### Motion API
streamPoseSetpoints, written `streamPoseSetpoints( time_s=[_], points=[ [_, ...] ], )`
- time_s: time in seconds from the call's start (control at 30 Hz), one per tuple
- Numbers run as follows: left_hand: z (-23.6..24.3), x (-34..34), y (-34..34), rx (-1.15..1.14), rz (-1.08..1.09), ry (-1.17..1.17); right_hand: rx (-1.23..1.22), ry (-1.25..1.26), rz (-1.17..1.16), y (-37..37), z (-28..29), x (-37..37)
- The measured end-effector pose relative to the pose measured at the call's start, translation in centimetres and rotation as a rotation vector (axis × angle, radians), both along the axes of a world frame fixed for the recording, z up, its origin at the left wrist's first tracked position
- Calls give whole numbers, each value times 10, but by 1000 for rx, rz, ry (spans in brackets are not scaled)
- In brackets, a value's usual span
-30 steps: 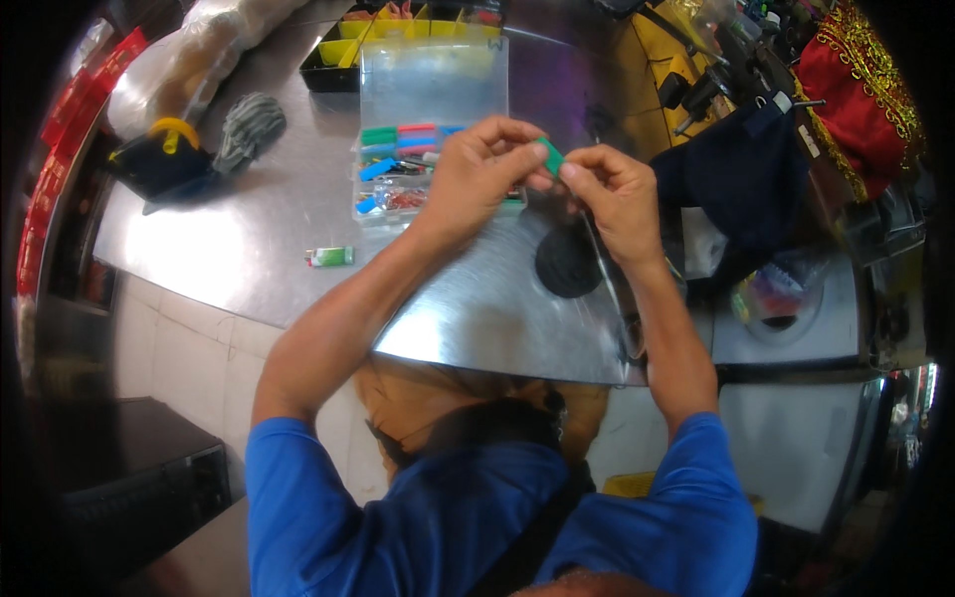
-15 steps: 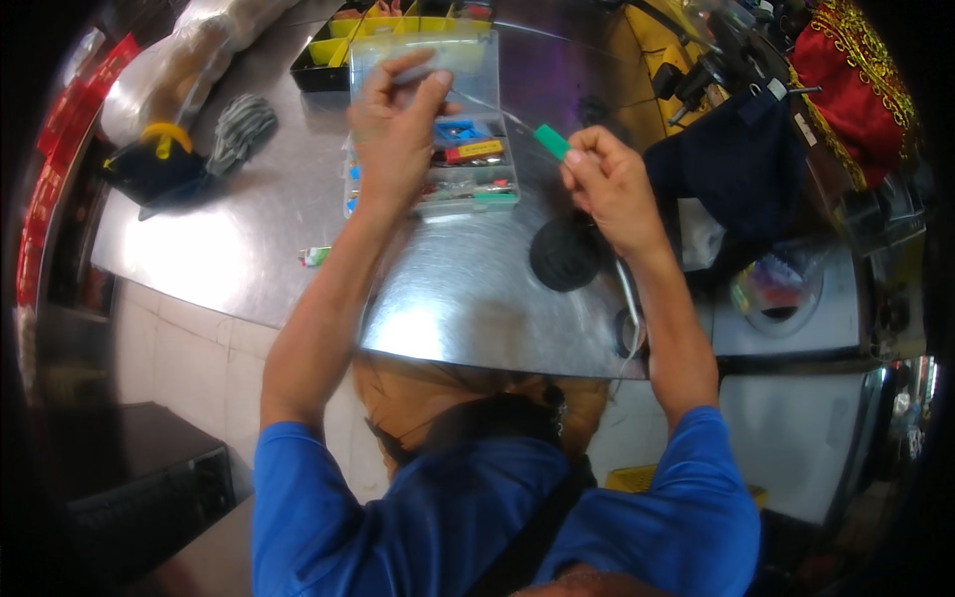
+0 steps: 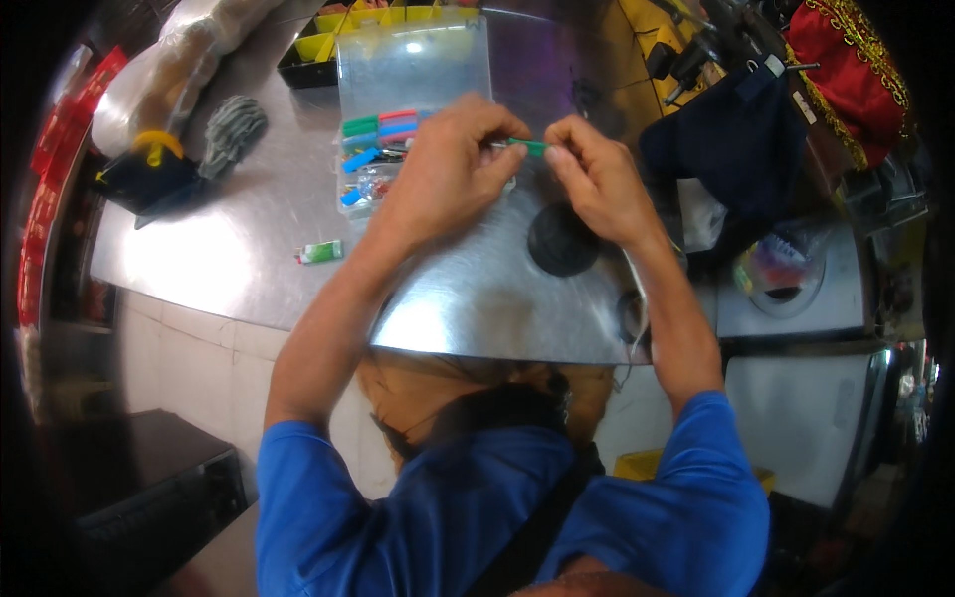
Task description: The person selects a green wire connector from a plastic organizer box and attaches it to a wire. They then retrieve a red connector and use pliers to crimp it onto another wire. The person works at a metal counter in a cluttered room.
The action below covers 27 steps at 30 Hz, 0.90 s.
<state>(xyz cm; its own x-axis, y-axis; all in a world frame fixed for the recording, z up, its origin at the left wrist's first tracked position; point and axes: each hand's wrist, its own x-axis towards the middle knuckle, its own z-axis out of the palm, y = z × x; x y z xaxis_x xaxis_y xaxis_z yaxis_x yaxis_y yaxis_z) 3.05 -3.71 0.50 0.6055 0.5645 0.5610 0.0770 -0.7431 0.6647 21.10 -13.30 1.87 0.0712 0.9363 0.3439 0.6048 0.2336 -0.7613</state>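
Note:
Over the steel table (image 3: 189,269), my left hand (image 3: 463,164) pinches at the left end of a slim green piece (image 3: 527,147), where a thin pale strand seems to enter it. My right hand (image 3: 587,179) pinches the other end between thumb and finger. Below my right hand lie a round black object (image 3: 562,244) and a pale cord (image 3: 639,298) running down over the table edge. Behind my hands is an open clear compartment box (image 3: 413,60) holding coloured sleeves and small parts. A green and white lighter (image 3: 318,252) lies left of my forearm.
A black and yellow sectioned tray (image 3: 308,70) is at the back. At left are grey gloves (image 3: 234,134), a black-and-yellow item (image 3: 144,179) and bagged goods (image 3: 174,55). At right are dark cloth (image 3: 711,149), red fringed fabric (image 3: 846,80), tools and a white surface (image 3: 791,388).
Half a second ago my hands were apart, the left higher and the right holding the green piece. They have since come together again, with both at that piece.

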Motion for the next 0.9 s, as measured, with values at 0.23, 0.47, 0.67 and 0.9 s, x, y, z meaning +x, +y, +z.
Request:
streamPoseSetpoints(
  time_s=[0.23, 0.47, 0.67, 0.9],
  points=[
    [2, 0, -3, -60, -28, -28, -20, 96, 31, 4, -4, 4],
    [3, 2, -5, 45, -68, -86, -62, 159, 3, 10, -11, 7],
    [-11, 2, 8, 250, -97, -4, -210, 446, 82, 7, -6, 10],
    [-12, 1, 9, 257, -51, -17, -257, 487, 108, 5, -1, 7]
  ],
)
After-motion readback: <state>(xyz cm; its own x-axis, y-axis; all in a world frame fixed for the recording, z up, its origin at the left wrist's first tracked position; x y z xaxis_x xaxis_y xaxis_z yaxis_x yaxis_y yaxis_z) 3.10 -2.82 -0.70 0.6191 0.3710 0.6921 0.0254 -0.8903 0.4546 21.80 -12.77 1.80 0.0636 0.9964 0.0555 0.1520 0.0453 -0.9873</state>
